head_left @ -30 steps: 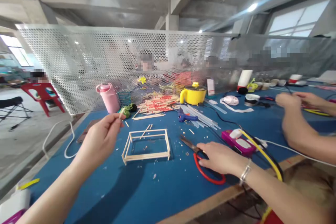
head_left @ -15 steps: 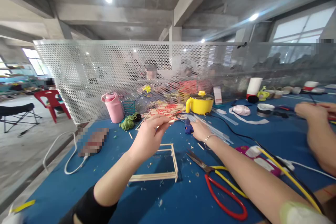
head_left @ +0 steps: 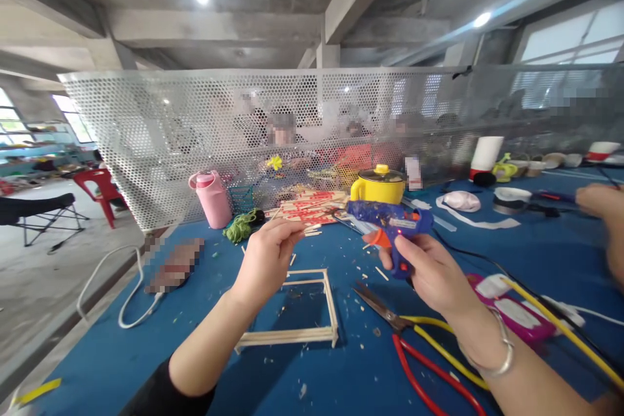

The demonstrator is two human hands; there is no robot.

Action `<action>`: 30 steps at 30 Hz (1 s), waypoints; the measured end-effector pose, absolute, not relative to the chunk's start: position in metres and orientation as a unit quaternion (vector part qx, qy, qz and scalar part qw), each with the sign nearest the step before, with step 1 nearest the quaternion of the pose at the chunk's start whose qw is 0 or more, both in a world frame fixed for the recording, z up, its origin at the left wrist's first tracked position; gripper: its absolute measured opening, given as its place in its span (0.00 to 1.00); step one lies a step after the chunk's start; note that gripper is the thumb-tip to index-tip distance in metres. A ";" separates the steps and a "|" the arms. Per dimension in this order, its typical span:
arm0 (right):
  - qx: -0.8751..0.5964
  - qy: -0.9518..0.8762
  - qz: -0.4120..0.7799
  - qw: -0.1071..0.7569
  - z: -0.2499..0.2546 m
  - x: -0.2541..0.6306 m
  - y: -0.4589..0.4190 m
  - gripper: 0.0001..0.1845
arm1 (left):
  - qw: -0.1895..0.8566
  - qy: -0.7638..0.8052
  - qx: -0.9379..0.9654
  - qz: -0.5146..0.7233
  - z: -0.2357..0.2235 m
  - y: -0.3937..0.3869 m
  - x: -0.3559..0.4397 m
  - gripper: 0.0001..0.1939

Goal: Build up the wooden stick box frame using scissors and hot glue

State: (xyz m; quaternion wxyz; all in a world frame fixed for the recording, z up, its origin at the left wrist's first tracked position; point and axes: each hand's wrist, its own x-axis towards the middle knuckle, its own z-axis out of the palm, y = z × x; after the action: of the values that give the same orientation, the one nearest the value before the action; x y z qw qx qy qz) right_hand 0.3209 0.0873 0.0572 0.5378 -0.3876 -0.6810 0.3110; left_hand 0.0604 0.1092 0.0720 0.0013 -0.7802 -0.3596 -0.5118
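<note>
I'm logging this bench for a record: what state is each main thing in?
Glue gun: held up in the right hand, red light lit.
Scissors: lying on the table, handles spread.
Yellow pot: lid on.
Pink bottle: upright.
Stick frame: standing on the table.

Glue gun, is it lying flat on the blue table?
No, the right hand is holding the glue gun up above the blue table.
</note>
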 end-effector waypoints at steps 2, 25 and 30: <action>-0.363 -0.676 0.342 0.543 0.053 0.320 0.081 0.19 | -0.022 -0.366 -0.774 -0.517 0.071 0.109 0.062 0.08; -0.353 -0.679 0.316 0.560 0.052 0.321 0.067 0.17 | 0.005 -0.339 -0.784 -0.519 0.072 0.102 0.068 0.09; -0.344 -0.672 0.319 0.574 0.054 0.319 0.068 0.15 | 0.006 -0.343 -0.787 -0.513 0.071 0.102 0.067 0.08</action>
State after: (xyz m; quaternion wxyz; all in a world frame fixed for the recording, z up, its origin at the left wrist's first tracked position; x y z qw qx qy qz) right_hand 0.3188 0.0676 0.0536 0.5736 -0.3442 -0.6715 0.3187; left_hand 0.0674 0.1019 0.0709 0.0062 -0.7870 -0.3432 -0.5127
